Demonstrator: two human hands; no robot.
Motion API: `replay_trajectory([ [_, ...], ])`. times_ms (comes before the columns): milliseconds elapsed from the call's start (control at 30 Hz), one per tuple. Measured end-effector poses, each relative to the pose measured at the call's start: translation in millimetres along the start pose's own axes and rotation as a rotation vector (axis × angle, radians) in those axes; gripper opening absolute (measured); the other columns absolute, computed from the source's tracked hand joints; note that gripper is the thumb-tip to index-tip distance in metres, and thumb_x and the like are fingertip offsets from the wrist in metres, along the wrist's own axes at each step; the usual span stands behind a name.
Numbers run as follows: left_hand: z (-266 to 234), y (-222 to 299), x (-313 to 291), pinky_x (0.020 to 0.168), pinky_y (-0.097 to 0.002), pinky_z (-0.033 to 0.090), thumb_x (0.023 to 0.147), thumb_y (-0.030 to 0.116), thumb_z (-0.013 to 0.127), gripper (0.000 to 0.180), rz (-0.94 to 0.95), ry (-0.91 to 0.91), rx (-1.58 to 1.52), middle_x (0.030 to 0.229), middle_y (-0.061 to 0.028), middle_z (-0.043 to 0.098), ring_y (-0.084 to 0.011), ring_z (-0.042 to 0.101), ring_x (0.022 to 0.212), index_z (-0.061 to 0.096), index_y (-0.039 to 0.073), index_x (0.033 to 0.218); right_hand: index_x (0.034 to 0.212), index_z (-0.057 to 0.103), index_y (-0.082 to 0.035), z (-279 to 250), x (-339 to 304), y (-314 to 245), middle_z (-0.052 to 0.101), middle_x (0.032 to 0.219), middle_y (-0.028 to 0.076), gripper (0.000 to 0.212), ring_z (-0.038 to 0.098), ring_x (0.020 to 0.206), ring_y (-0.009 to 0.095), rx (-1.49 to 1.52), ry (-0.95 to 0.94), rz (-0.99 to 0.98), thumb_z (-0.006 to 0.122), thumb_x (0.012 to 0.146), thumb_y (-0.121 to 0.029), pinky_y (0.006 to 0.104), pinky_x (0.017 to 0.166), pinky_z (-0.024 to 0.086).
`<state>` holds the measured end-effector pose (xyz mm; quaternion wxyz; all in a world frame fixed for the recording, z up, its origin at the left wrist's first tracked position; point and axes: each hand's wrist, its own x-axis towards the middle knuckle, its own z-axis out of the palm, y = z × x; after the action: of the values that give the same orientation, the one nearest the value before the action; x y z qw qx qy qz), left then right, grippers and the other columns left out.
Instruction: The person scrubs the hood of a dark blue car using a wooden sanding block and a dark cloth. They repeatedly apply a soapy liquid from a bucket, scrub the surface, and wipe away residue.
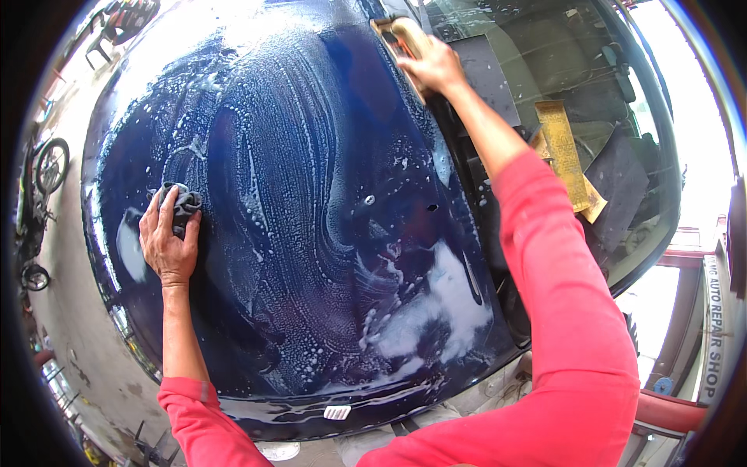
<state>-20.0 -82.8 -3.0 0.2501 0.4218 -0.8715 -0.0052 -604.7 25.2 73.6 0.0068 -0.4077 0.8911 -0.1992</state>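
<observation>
A dark blue car hood (389,241), wet and streaked with soapy suds, spreads out in front of me. My left hand (167,247) presses a bunched dark grey cloth (187,202) on the hood's left part, fingers closed over it. At the far right edge, near the windshield, my right hand (438,68) grips a long sanding block (411,37) with a tan, rounded handle. The block lies along the hood's rear edge; its underside is hidden.
Yellow sandpaper strips (566,152) and dark sheets (622,171) lie on the windshield (537,70) to the right. A small white label (337,412) sits at the hood's near edge. A motorcycle (35,210) stands at the far left. A red-and-grey frame (673,412) is at lower right.
</observation>
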Motion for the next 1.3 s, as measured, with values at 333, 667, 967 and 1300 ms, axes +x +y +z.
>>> replay_trajectory([
  [333, -0.9, 1.7, 2.0, 0.118, -0.0469, 0.045, 0.092, 0.034, 0.083, 0.058, 0.004, 0.009, -0.018, 0.152, -0.0094, 0.065, -0.0334, 0.060, 0.138, 0.070, 0.021, 0.147, 0.128, 0.073, -0.004, 11.6, -26.1, 21.7, 0.080, 0.123, 0.020, 0.081, 0.077, 0.119, 0.035, 0.140, 0.016, -0.053, 0.100, 0.069, -0.054, 0.0435, 0.106, 0.060],
  [667, -2.8, 2.1, 0.9, 0.118, -0.0466, 0.045, 0.090, 0.034, 0.084, 0.058, 0.007, 0.003, -0.025, 0.152, -0.0088, 0.065, -0.0324, 0.060, 0.138, 0.070, 0.021, 0.146, 0.153, 0.055, -0.030, 10.8, -7.7, -7.0, 0.075, 0.128, 0.022, 0.078, 0.074, 0.118, 0.043, -0.108, 0.067, -0.225, 0.084, 0.086, -0.058, 0.0526, 0.101, 0.059],
  [967, -1.5, 1.2, 1.0, 0.117, -0.0462, 0.045, 0.091, 0.034, 0.084, 0.059, 0.018, 0.008, -0.033, 0.152, -0.0078, 0.065, -0.0325, 0.061, 0.137, 0.069, 0.022, 0.147, 0.142, 0.070, -0.014, 13.0, 43.3, -26.7, 0.076, 0.127, 0.024, 0.062, 0.074, 0.118, 0.039, -0.191, 0.070, -0.080, 0.079, 0.092, -0.050, 0.0482, 0.104, 0.058],
  [1300, -1.4, 0.4, 1.7, 0.117, -0.0460, 0.045, 0.091, 0.035, 0.083, 0.059, 0.021, 0.004, -0.029, 0.152, -0.0072, 0.065, -0.0319, 0.060, 0.138, 0.070, 0.022, 0.147, 0.131, 0.072, -0.008, 4.1, -1.3, 2.3, 0.080, 0.124, 0.017, 0.080, 0.076, 0.119, 0.037, 0.015, 0.062, -0.125, 0.098, 0.072, -0.056, 0.0467, 0.105, 0.060],
])
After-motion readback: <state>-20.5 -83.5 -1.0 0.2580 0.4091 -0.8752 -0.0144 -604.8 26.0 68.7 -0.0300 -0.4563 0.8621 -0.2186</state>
